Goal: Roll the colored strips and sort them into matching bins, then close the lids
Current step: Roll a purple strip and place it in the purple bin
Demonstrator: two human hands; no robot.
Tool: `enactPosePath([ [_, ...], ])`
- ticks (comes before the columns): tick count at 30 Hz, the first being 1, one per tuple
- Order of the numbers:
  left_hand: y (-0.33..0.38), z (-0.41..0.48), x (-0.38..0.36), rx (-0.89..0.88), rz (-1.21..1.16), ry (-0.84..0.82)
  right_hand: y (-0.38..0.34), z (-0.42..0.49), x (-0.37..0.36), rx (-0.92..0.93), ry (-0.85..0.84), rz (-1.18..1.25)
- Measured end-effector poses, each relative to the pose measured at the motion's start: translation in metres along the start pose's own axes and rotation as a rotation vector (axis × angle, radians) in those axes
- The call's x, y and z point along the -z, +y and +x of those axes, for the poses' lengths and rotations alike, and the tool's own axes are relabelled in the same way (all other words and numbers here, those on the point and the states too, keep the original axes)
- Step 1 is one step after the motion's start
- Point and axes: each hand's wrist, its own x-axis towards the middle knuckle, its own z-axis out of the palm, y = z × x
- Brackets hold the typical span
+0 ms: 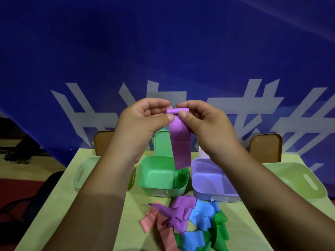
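Both hands are raised above the table and share one purple strip (180, 140). Its top end is curled into a small roll, and the rest hangs straight down over the bins. My left hand (145, 118) pinches the roll's left side, my right hand (203, 120) pinches its right side. Below stand an open green bin (159, 185) with its lid (162, 144) upright behind it, and an open purple bin (213, 194). A loose pile of strips (183, 225) in pink, purple, blue and green lies on the table in front.
A pale green bin (81, 171) stands at the left, partly behind my left forearm, and another pale bin (306, 180) at the right. Two brown chair backs (266, 145) rise behind the yellow-green table (59, 214). A blue banner hangs at the back.
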Motion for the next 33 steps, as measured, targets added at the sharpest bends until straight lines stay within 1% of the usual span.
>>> enactPosePath([
  [7, -0.003, -0.007, -0.003, 0.047, -0.115, -0.010, -0.001, -0.004, 0.000, 0.046, 0.021, -0.071],
  [13, -0.007, -0.010, -0.004, 0.045, -0.145, -0.017, 0.001, -0.007, -0.002, 0.091, 0.046, -0.097],
  [18, -0.008, -0.010, -0.005, 0.029, -0.109, -0.008, 0.000, -0.007, 0.000, 0.114, 0.040, -0.148],
  [23, -0.003, -0.005, 0.004, 0.021, 0.016, -0.025, -0.007, -0.005, 0.005, 0.135, 0.008, -0.217],
  [27, 0.006, -0.002, 0.011, 0.007, 0.095, -0.039, -0.009, -0.002, 0.008, 0.125, -0.027, -0.193],
  [33, 0.006, -0.004, 0.010, -0.021, 0.128, -0.023, -0.009, 0.003, 0.009, 0.114, -0.066, -0.157],
])
